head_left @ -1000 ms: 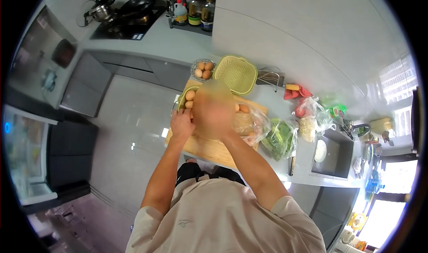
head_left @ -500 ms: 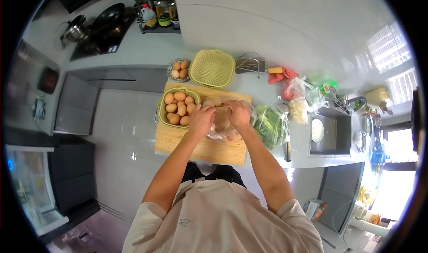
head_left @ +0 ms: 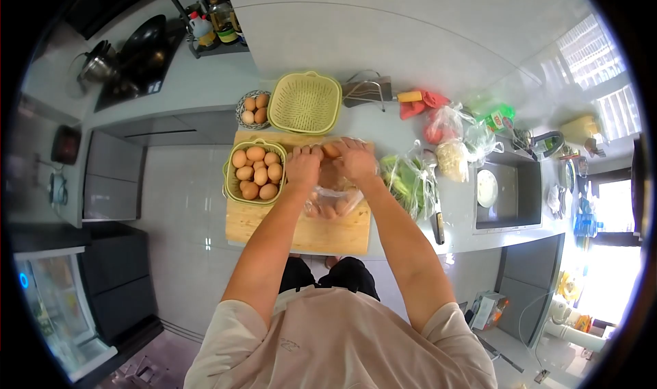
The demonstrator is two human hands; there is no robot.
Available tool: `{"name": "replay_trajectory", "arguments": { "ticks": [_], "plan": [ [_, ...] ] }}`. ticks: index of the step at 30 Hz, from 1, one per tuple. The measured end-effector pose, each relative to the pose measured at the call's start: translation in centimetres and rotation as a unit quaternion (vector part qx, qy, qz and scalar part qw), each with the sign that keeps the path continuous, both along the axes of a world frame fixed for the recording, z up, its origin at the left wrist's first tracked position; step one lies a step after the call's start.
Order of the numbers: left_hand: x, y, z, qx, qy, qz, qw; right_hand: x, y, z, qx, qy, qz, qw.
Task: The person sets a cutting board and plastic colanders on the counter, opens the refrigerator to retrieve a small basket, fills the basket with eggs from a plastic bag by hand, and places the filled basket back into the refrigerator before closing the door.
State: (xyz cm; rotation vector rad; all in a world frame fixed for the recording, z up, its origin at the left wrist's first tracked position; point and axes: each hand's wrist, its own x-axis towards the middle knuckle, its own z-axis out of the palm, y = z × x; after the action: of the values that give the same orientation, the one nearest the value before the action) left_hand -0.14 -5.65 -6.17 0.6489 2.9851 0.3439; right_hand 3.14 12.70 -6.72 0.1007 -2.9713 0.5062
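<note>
A clear plastic bag [head_left: 333, 201] with several brown eggs in it lies on the wooden cutting board [head_left: 328, 236]. My left hand [head_left: 304, 166] grips the bag's left edge with bent fingers. On the opposite side my right hand [head_left: 357, 161] is closed on the bag's edge, and its opening spreads between both hands. A brown egg [head_left: 331, 150] shows near the top of the bag. Just left of my left hand stands a yellow-green basket [head_left: 227, 177] holding several eggs.
Behind the board are an empty yellow-green basket [head_left: 305, 103] and a small wire basket [head_left: 239, 108] of eggs. Bagged greens [head_left: 408, 183] and a knife [head_left: 439, 228] lie to the right. Farther right are bagged foods [head_left: 452, 159] and a sink [head_left: 528, 196] with a white plate [head_left: 487, 188].
My left hand has left the egg basket, and both hands are now on the plastic bag, holding it more widely spread than half a second ago. The whole view has shifted.
</note>
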Motion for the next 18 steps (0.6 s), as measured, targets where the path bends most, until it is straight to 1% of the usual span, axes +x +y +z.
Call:
{"name": "replay_trajectory", "arguments": {
  "ticks": [2, 3, 5, 8, 11, 12, 15, 17, 18],
  "plan": [
    [0.0, 0.4, -0.7, -0.012, 0.017, 0.017, 1.000, -0.3, -1.0, 0.2, -0.001, -0.025, -0.027, 0.999],
    [0.0, 0.4, -0.4, -0.020, 0.019, 0.009, 1.000, -0.4, -1.1, -0.1, -0.002, -0.037, -0.040, 0.998],
    [0.1, 0.2, 0.2, -0.036, 0.025, -0.006, 0.999, -0.5, -1.3, -0.6, -0.013, -0.004, -0.044, 0.999],
    [0.5, -0.6, 1.1, -0.011, 0.019, -0.045, 0.999, -0.2, -1.3, -1.4, -0.052, 0.023, -0.031, 0.998],
    [1.0, -1.5, 0.0, 0.071, 0.006, -0.049, 0.996, 0.8, -1.3, -1.3, -0.117, 0.041, -0.028, 0.992],
    [1.6, -1.9, 0.0, 0.093, 0.024, -0.048, 0.994, 1.2, -1.6, -1.1, -0.140, 0.049, -0.030, 0.988],
    [3.5, -3.3, 1.7, 0.179, 0.119, -0.036, 0.976, 2.8, -2.9, 0.7, -0.198, 0.074, -0.028, 0.977],
    [4.4, -5.3, 2.4, 0.214, 0.116, 0.003, 0.970, 3.3, -4.4, 1.2, -0.197, 0.082, -0.025, 0.977],
    [5.0, -6.6, 3.5, 0.230, 0.126, 0.021, 0.965, 3.7, -5.5, 2.6, -0.200, 0.088, -0.019, 0.976]
  ]
}}
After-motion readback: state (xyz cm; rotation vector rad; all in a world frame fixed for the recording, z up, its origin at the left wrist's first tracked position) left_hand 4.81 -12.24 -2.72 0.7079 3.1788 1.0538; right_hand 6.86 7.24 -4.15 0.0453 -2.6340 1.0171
